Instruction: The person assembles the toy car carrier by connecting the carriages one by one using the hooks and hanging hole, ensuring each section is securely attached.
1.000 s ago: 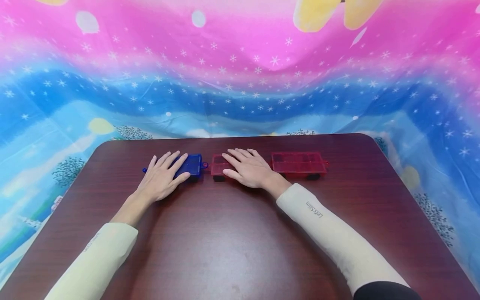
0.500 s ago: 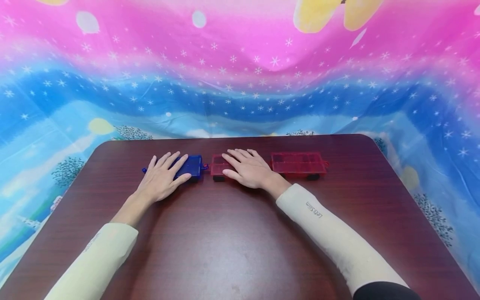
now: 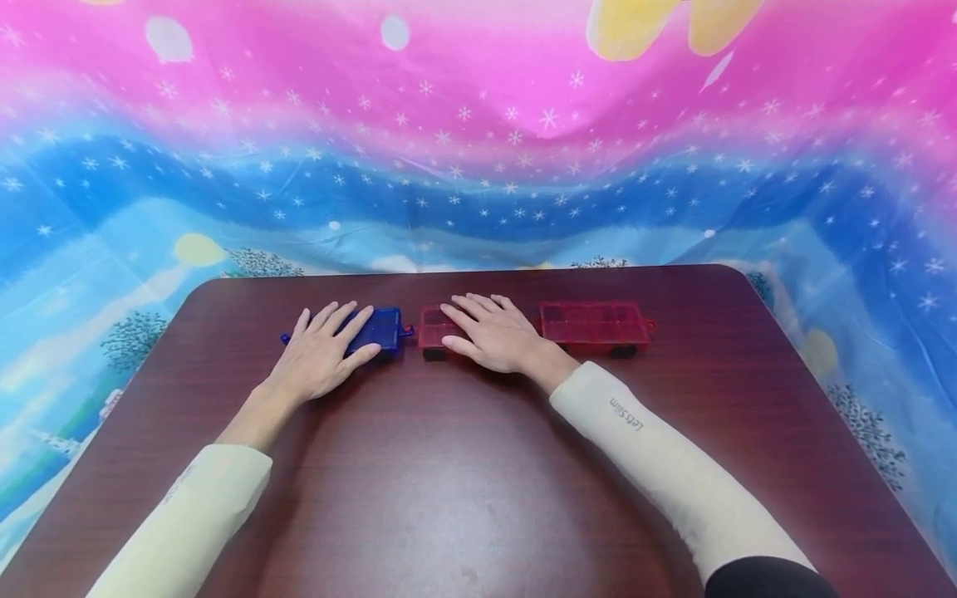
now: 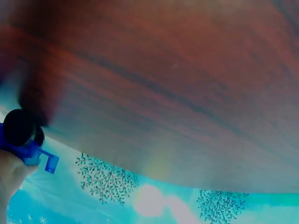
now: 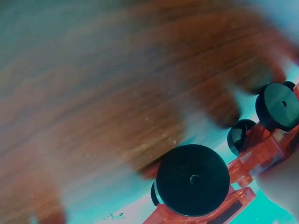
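My left hand rests flat, fingers spread, on a translucent blue toy wagon and hides its left half. To its right, my right hand lies palm down over a red see-through toy wagon, covering most of it. Another red wagon stands to the right in the same row. In the left wrist view, a blue hook and a black wheel show at the edge. Black wheels and a red coupling between the red wagons appear in the right wrist view. Whether blue and red wagons are linked, I cannot tell.
The wagons stand near the far edge of a dark reddish-brown table. Behind and beside the table hangs a pink and blue cloth with snowflakes and trees.
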A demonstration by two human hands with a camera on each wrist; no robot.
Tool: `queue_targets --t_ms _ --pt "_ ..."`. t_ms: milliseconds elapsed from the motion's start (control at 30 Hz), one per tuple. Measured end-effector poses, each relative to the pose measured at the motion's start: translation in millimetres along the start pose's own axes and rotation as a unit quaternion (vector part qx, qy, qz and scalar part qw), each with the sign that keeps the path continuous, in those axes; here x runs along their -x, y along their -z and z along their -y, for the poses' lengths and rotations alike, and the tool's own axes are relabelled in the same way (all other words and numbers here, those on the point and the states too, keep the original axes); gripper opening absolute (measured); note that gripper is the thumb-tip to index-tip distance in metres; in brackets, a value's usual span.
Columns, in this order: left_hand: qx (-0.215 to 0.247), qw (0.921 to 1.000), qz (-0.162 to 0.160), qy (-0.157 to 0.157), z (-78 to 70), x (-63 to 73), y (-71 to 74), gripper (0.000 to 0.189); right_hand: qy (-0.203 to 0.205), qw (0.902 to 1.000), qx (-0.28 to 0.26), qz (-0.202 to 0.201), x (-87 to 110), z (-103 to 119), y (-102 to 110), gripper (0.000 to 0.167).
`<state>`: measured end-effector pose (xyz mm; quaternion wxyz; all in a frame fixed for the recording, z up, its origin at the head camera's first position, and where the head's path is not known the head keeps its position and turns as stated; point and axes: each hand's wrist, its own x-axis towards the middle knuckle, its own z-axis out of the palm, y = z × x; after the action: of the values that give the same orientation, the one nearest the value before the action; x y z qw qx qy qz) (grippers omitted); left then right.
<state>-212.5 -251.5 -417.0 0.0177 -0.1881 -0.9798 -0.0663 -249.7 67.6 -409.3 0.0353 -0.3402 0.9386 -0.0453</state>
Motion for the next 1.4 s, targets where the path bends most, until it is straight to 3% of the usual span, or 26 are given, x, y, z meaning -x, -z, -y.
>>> queue_targets --t_ms 267,467,767,1167,1400 --pt "-0.017 0.9998 0.013 -0.004 0.2 -0.4 4.8 0.077 -0.006 0.9999 -0.007 0.011 -3.7 2.7 1.7 0.071" --pt "-0.011 0.9999 0.003 -0.008 -5.3 -4.5 6.1 0.077 -0.008 0.9999 -0.009 0.012 -1.9 1.4 2.8 0.070" --pt "-0.016 0.9998 -0.006 -0.012 -13.9 -12.8 6.4 0.077 -0.020 0.9996 -0.012 -0.013 4.4 -2.7 11.3 0.069" --pt "-0.010 0.9991 -0.042 0.003 -27.5 -21.9 10.9 0.075 -0.037 0.9977 -0.004 -0.057 18.2 -16.1 26.4 0.066" --pt "-0.016 0.9985 -0.052 0.011 -37.0 -25.2 13.8 0.074 -0.047 0.9934 -0.012 -0.104 29.8 -29.6 38.3 0.062"
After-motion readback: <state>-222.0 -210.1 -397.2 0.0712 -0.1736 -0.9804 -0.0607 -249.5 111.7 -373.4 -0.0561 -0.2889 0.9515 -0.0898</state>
